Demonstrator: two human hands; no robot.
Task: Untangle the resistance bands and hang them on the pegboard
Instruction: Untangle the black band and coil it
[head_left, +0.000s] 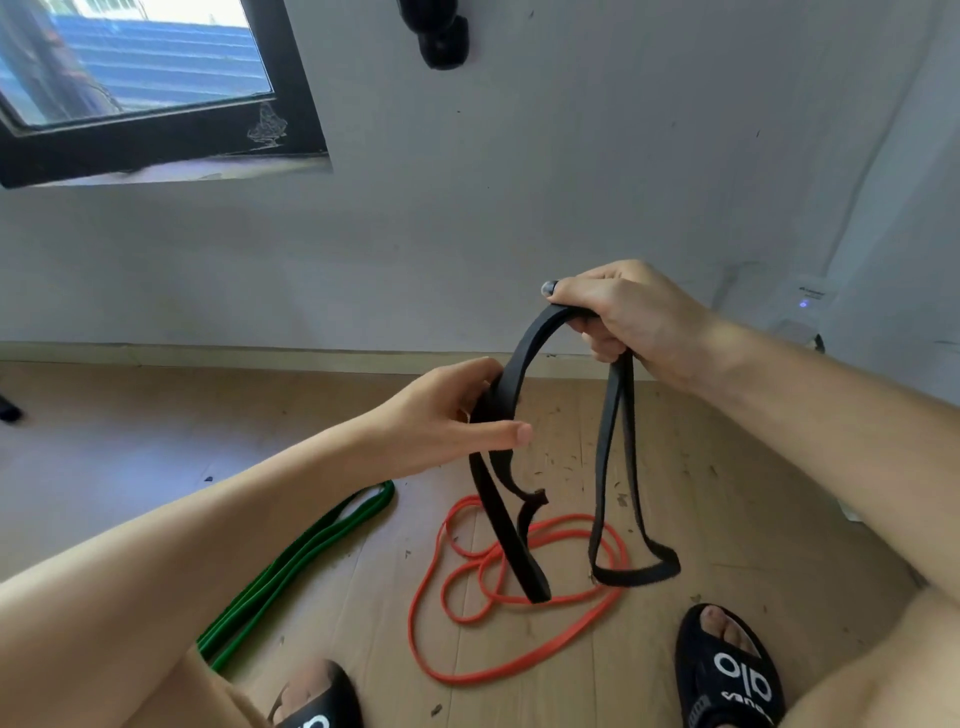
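1. Black band (527, 358) arches between both grips: right hand (628, 317) clenches its top, left hand (452, 415) curls round it lower down.
2. Below the grips, its hanging loops could catch the orange band (519, 670) on the floor.
3. A twist pulled taut may tighten.

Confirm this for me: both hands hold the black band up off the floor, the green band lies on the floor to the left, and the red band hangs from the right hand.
Not quite. The head view shows the red band lying looped on the floor, not hanging from the right hand. The rest stands: the right hand and the left hand hold the black band up, and the green band lies on the floor to the left.
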